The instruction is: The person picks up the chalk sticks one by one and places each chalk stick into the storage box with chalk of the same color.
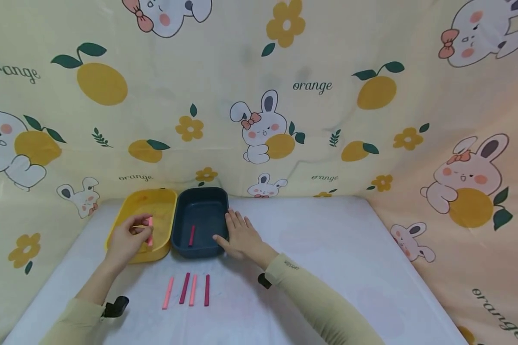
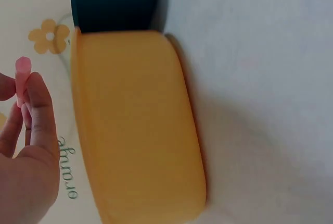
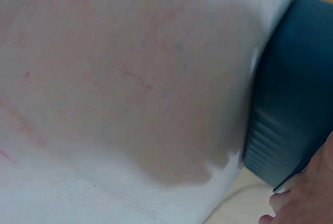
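The left hand (image 1: 127, 239) pinches a light pink stick (image 1: 149, 232) between curled fingers, held above the yellow plastic rectangular tray (image 1: 131, 206). Touching that tray's right side stands a dark blue plastic rectangular tray (image 1: 202, 199) — one dark magenta stick (image 1: 191, 235) lies inside. The right hand (image 1: 240, 235) rests against the blue tray's right wall, fingers straight. In front of the blue tray, four sticks (image 1: 187, 290) — two pink, two magenta — lie side by side on the white table (image 1: 328, 249).

Yellow tray (image 1: 131, 203) touching blue tray (image 1: 200, 199); four sticks (image 1: 186, 289) near front; table (image 1: 328, 249) right side open.
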Demonstrator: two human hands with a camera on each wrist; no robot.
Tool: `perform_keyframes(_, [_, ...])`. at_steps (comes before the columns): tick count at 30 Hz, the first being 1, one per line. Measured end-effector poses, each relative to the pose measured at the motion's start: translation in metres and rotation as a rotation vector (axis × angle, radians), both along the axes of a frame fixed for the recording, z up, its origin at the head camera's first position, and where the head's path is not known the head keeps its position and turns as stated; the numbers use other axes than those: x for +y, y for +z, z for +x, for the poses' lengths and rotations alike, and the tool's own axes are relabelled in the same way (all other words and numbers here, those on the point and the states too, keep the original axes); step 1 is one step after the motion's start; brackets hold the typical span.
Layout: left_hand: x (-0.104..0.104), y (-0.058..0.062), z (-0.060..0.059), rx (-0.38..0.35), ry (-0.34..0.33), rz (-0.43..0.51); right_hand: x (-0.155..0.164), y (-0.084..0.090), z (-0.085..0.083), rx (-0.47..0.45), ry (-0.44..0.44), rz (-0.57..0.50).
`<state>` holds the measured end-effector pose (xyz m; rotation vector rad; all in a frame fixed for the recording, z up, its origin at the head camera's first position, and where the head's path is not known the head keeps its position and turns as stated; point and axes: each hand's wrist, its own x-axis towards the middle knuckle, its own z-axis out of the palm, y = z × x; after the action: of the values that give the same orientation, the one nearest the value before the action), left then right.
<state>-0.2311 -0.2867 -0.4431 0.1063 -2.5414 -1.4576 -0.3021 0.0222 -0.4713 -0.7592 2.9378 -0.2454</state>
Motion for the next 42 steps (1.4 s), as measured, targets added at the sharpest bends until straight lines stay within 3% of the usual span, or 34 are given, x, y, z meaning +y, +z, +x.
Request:
perform_keyframes(8, [-0.015, -0.006, -0.019, -0.027, -0.034, 0.051, -0.001, 0.0, 0.001, -0.011, -0.017, 0.015])
perform_keyframes(18, [-0.025, -0.009, -0.041, -0.138, -0.071, 0.018, -0.001, 0.001, 0.001, -0.001, -0.014, 0.008])
perform_keyframes(31, [-0.029, -0.021, -0.062, -0.206, -0.165, 0.034, -0.001, 0.001, 0.002, 0.019, -0.002, 0.002])
perform_keyframes(42, [-0.026, -0.033, -0.073, -0.237, -0.206, -0.063, 0.001, 0.001, 0.002, 0.012, -0.005, -0.006])
